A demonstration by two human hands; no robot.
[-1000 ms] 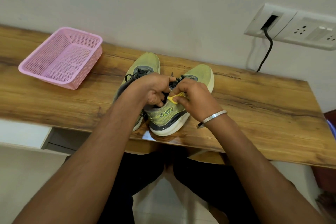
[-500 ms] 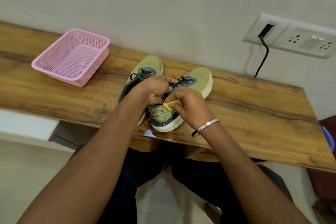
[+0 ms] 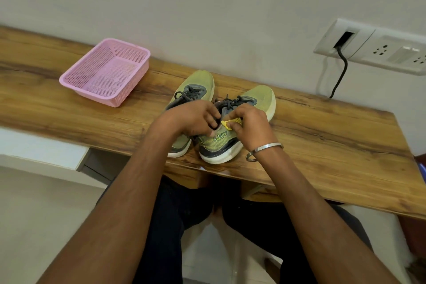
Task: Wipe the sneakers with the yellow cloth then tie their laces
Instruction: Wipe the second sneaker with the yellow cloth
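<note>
While curled, both hands atop sneaker.

Your two hands, close together, forearms converging.
Left hand curls, fingers gripping; right hand pinches inward, wrist bent.

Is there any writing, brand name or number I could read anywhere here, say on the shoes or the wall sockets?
Right sneaker: a dark logo mark on its side, too blurred and partly hidden by the hands to read.
Left sneaker: no text shows.
Pink basket: none.
Wall socket panel: none legible.
</note>
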